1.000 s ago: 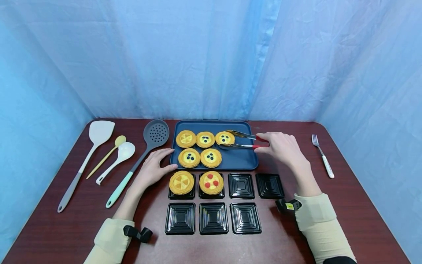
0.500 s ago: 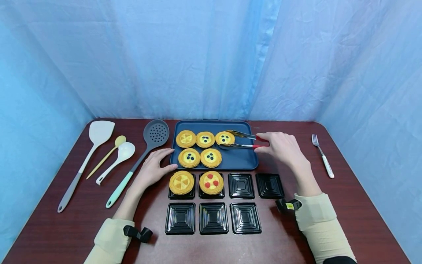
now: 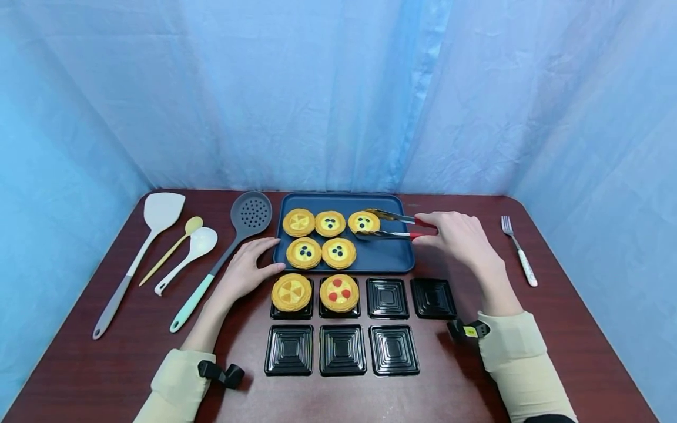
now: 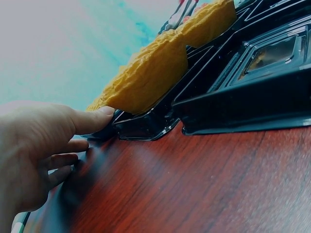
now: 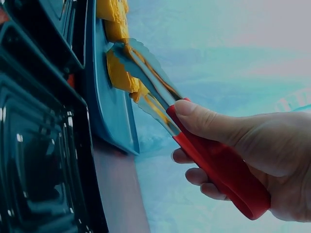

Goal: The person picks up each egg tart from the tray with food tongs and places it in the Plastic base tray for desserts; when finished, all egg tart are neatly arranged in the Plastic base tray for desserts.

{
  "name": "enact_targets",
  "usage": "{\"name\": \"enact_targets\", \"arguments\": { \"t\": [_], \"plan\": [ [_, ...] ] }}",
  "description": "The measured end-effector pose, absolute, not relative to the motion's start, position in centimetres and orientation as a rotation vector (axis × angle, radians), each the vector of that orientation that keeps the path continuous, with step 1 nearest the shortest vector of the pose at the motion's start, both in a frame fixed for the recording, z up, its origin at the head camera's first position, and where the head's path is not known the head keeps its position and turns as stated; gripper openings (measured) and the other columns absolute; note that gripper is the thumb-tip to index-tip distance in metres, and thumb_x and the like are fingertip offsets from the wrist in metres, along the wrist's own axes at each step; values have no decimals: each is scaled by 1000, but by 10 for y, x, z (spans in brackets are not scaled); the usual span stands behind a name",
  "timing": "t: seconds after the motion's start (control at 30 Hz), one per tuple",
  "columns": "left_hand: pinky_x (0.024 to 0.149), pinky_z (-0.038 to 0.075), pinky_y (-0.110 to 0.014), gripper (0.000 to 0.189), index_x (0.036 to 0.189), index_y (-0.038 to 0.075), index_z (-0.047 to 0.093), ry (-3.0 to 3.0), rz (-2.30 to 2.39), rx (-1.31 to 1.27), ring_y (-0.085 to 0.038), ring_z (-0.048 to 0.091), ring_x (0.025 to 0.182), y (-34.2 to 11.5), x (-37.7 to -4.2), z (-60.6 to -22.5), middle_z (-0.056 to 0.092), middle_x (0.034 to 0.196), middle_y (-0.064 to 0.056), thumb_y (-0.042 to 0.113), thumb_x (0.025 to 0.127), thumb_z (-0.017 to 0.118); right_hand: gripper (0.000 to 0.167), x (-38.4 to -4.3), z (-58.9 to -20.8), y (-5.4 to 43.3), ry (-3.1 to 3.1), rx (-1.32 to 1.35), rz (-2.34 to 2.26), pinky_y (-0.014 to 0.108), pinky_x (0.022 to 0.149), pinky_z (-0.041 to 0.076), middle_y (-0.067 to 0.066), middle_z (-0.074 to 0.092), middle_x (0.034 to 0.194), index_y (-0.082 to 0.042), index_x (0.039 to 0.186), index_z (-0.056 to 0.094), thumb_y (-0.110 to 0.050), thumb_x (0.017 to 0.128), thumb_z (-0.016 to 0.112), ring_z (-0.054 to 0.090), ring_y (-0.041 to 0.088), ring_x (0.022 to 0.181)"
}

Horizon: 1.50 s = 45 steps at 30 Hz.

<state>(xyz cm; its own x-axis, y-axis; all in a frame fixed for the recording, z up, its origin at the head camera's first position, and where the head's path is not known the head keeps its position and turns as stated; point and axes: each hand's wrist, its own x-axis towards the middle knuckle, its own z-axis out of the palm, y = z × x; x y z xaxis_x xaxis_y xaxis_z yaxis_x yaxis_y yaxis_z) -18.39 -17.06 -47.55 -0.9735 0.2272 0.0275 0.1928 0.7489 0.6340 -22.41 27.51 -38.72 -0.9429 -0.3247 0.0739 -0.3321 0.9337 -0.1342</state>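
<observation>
My right hand point(image 3: 459, 238) grips metal tongs point(image 5: 209, 160) by their red handles. The tongs' tips stand on either side of a blueberry-topped egg tart point(image 3: 364, 222) at the right end of the back row on the blue tray point(image 3: 386, 258). In the right wrist view the tips overlap the tart's side. My left hand point(image 3: 248, 269) rests at the tray's left edge, fingers loosely spread and holding nothing. Several other tarts, among them a blueberry tart point(image 3: 338, 253) and a fruit-wedge tart point(image 3: 298, 222), lie to the left on the tray.
Black square plastic bases stand in two rows before the tray; a wedge-topped tart point(image 3: 291, 292) and a red-berry tart point(image 3: 339, 292) sit on two of them. At left lie a turner point(image 3: 161, 214), two spoons and a skimmer point(image 3: 251, 213). A fork point(image 3: 518, 249) lies at right.
My right hand and the tongs have shifted slightly to the right, and the blueberry tart between the tips has moved right with them. My left hand has stayed in place.
</observation>
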Motion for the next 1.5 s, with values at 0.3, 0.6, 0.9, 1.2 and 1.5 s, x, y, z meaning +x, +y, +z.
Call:
{"name": "enact_targets", "arguments": {
  "t": [0.3, 0.6, 0.9, 1.2, 1.5],
  "plan": [
    [122, 28, -66, 65, 154, 13, 50, 2874, 1058, 359, -42, 34, 152, -169, -182, -476, 46, 160, -16, 34, 97, 73, 59, -201, -381, 304, -2977, 564, 276, 30, 55, 42, 7, 78, 115, -20, 138, 68, -41, 85, 84, 69, 21, 85],
    [122, 28, -67, 64, 153, 14, 51, 2874, 1071, 360, -41, 33, 152, -168, -181, -476, 46, 160, -15, 34, 96, 73, 57, -173, -373, 331, -3010, 600, 329, 30, 66, 47, -6, 78, 116, -29, 137, 69, -41, 84, 85, 68, 7, 83],
    [122, 27, -67, 65, 154, 14, 50, 2878, 1073, 355, -41, 32, 152, -171, -184, -474, 45, 161, -15, 35, 97, 73, 59, -162, -367, 339, -3030, 714, 393, 23, 63, 46, -11, 79, 111, -31, 134, 70, -38, 79, 90, 63, -5, 74],
    [122, 26, -67, 65, 154, 15, 49, 2877, 1062, 351, -41, 32, 153, -170, -184, -473, 45, 161, -15, 35, 97, 72, 57, -159, -364, 339, -3075, 838, 439, 20, 59, 41, -8, 78, 117, -32, 128, 74, -42, 75, 91, 54, -7, 67],
    [123, 26, -66, 65, 154, 15, 49, 2878, 1060, 345, -41, 31, 153, -170, -184, -473, 44, 161, -15, 35, 97, 72, 57, -159, -362, 337, -3149, 814, 395, 21, 61, 38, -9, 78, 119, -35, 127, 74, -48, 74, 89, 49, -5, 66]
  ]
}}
